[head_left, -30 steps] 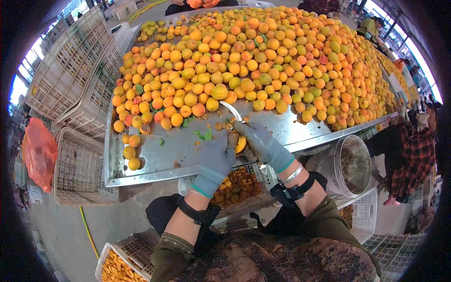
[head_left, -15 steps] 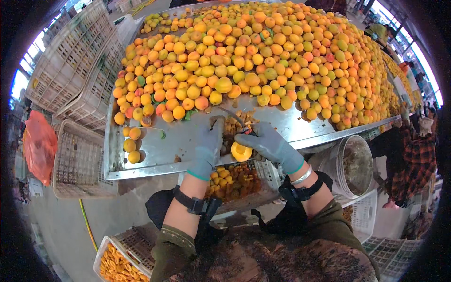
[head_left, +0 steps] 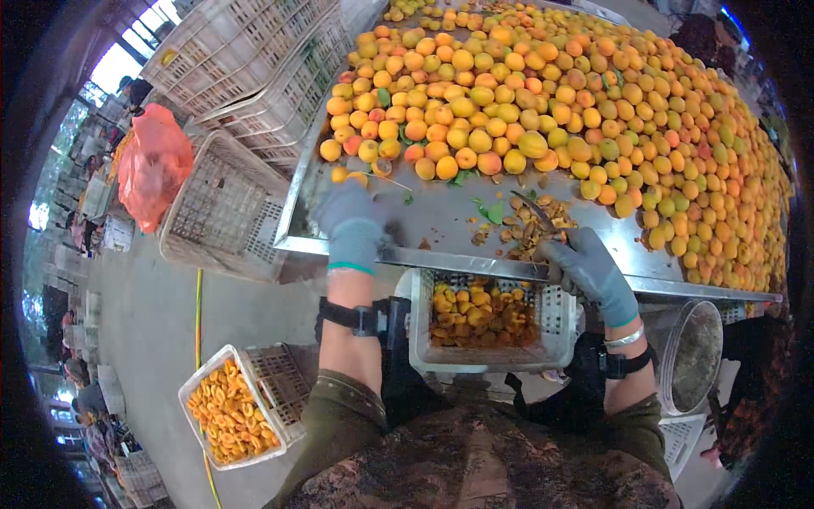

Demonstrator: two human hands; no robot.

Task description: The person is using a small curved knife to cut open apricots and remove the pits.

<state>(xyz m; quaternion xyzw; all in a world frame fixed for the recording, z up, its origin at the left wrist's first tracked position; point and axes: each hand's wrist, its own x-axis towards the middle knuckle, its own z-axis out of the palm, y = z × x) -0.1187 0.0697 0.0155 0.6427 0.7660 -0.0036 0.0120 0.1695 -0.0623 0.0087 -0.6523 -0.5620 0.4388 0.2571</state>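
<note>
My right hand (head_left: 589,273), in a grey glove, is closed around a small curved knife (head_left: 536,210) whose dark blade points up and left over the metal table. My left hand (head_left: 349,222), gloved alike, reaches over the table's left front part, just below a few loose apricots (head_left: 357,178). Its fingers are smeared by motion, so I cannot make out what they touch. Ahead lies a big heap of yellow-orange apricots (head_left: 543,110). Brown scraps and pits (head_left: 521,233) lie near the blade. Below the table edge, a white crate (head_left: 413,327) holds apricot halves (head_left: 475,310).
Stacked white crates (head_left: 280,106) stand left of the table, with another crate (head_left: 222,204) and a red plastic bag (head_left: 155,165) beside them. A crate of apricot halves (head_left: 229,407) sits on the floor at lower left. A bucket (head_left: 691,356) stands at right.
My left hand has moved left, away from my right. The cut apricot that was at my right hand is no longer there; the knife stays in it. The view has swung left.
</note>
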